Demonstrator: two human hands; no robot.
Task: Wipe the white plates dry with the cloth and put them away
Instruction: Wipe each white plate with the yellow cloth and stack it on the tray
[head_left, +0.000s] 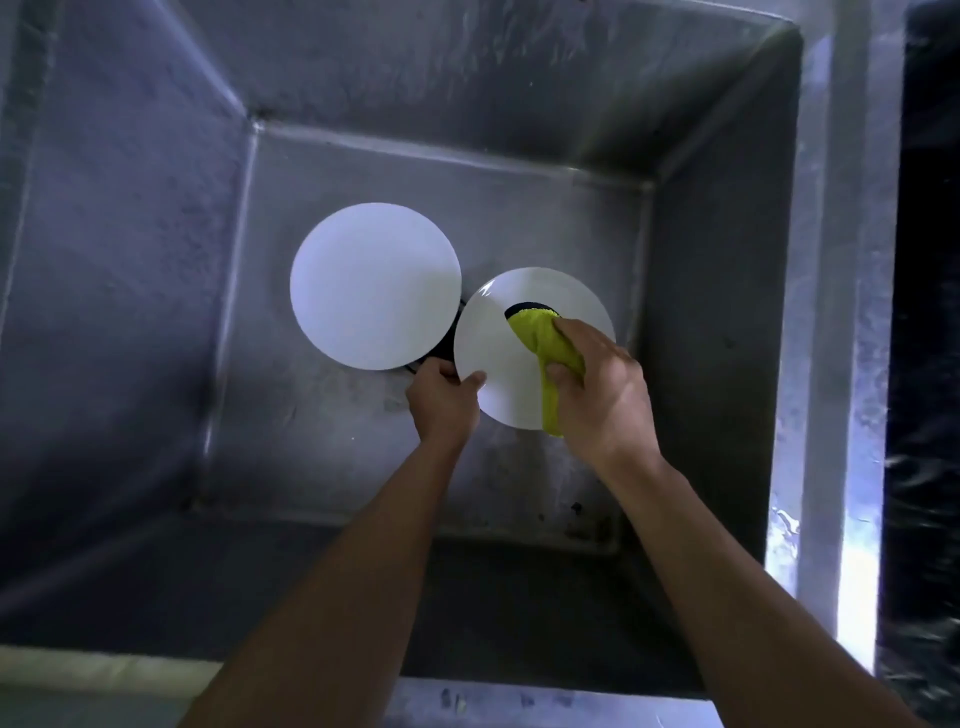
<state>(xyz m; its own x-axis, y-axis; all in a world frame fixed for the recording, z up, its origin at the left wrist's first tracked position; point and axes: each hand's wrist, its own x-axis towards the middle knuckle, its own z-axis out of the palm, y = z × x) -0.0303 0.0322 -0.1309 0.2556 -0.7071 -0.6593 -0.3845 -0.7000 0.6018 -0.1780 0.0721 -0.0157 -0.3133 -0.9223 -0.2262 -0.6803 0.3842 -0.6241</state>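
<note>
Two white plates are down in a deep steel sink. The left plate lies flat over the drain area. My left hand grips the lower left rim of the right plate, thumb on top. My right hand grips a yellow cloth with a dark edge and presses it onto that plate's face. The cloth hangs over the plate's lower right rim, and my right hand hides that part of the plate.
Steel sink walls rise on all sides around the plates. A dark drain fitting peeks out between the two plates. The sink's right rim is bright and wet, with a dark counter beyond it.
</note>
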